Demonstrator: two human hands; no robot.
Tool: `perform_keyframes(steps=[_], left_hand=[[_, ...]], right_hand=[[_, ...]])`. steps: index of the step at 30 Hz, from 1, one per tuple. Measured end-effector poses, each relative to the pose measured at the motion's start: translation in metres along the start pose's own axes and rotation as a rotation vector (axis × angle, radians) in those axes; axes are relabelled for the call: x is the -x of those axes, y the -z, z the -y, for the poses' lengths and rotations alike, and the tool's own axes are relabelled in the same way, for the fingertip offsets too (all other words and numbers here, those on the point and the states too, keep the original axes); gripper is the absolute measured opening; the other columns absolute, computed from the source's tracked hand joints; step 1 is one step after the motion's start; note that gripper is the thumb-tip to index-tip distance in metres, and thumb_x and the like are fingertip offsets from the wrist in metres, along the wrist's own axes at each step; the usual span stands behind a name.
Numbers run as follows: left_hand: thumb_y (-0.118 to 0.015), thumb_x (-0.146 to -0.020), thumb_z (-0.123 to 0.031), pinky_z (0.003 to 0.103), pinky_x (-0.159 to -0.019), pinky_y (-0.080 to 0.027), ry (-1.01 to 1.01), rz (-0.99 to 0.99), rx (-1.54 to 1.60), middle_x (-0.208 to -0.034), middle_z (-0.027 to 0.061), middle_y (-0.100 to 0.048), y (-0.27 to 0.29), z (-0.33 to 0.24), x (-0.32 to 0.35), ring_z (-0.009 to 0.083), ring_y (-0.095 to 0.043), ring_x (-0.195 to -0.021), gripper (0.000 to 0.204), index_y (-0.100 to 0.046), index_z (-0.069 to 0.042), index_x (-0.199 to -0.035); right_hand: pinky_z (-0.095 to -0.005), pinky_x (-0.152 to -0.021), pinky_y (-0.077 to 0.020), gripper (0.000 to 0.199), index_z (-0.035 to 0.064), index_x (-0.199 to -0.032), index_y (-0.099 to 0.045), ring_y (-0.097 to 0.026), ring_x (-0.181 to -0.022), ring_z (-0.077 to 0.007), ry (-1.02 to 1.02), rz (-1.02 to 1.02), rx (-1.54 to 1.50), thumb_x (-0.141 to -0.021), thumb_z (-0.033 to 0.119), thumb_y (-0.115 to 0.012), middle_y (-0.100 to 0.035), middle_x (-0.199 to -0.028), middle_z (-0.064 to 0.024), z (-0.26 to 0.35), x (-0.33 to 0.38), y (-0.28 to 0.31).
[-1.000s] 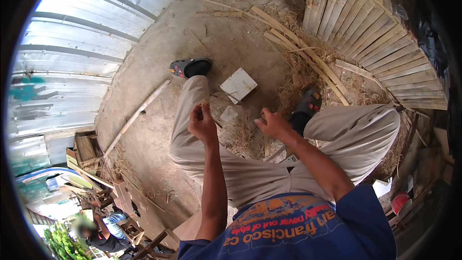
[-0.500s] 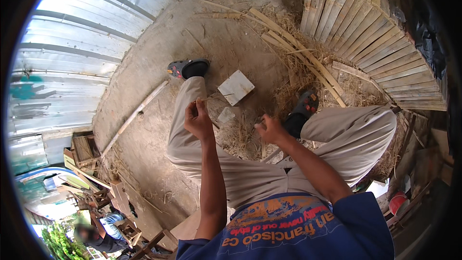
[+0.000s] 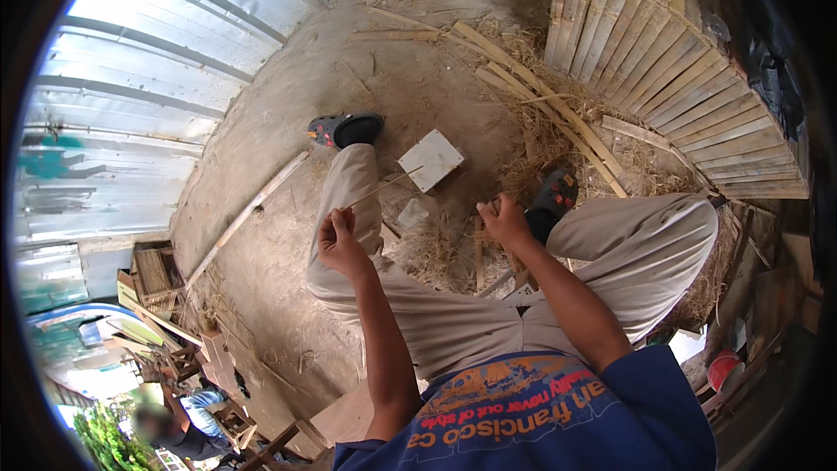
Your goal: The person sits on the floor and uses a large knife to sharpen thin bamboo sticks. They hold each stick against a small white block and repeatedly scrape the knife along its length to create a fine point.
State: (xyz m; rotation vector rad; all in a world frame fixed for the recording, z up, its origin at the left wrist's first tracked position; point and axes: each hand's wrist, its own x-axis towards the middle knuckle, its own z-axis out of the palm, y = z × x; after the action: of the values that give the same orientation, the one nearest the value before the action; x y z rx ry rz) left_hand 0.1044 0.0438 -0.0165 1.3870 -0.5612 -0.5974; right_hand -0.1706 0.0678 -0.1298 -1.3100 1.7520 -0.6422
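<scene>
My left hand (image 3: 342,246) is closed in a pinch above my left shin. It holds a thin wooden stick (image 3: 384,187) by one end, and the stick slants up and right toward a white square block (image 3: 433,162) on the ground. To the right, my right hand (image 3: 506,221) is also closed, near my right shoe. What its fingers hold, if anything, cannot be made out. On the dirt between the hands lie a small pale, see-through piece (image 3: 412,213) and scattered shavings (image 3: 440,249).
Long split bamboo strips (image 3: 558,109) lie ahead on the right, beside a slatted bamboo panel (image 3: 680,78). A long pole (image 3: 248,209) rests on the ground at left, near a corrugated metal wall (image 3: 148,61). Another person (image 3: 174,427) sits at the lower left.
My left hand has moved down and left, nearer to me, with the stick, more of which now shows. My right hand has shifted slightly right and up.
</scene>
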Motion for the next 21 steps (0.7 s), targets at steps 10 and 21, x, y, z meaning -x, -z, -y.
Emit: perform_keyframes(steps=[10,21], left_hand=[[-0.064,-0.098,-0.01,0.03,-0.081,-0.062,0.253,0.107,0.191,-0.096,0.0128,-0.071,-0.002,-0.034,0.043,0.0184,-0.072,-0.087,0.015,-0.066,0.004,-0.102],[-0.067,-0.096,-0.012,0.03,-0.077,-0.061,0.241,0.231,0.184,-0.09,0.0103,-0.071,-0.04,-0.056,0.072,0.0187,-0.072,-0.084,0.011,-0.065,-0.001,-0.095]], right_hand=[[-0.0309,-0.047,-0.0505,0.03,0.0054,-0.101,-0.057,-0.06,-0.055,-0.0136,-0.004,0.094,-1.009,-0.09,0.026,-0.076,-0.062,-0.078,-0.0065,0.089,0.008,0.082],[-0.0335,-0.052,-0.0516,0.033,0.0016,-0.118,-0.05,-0.061,-0.06,-0.0154,0.057,0.046,-1.151,-0.092,0.012,-0.069,-0.061,-0.084,-0.0095,0.087,0.016,0.098]])
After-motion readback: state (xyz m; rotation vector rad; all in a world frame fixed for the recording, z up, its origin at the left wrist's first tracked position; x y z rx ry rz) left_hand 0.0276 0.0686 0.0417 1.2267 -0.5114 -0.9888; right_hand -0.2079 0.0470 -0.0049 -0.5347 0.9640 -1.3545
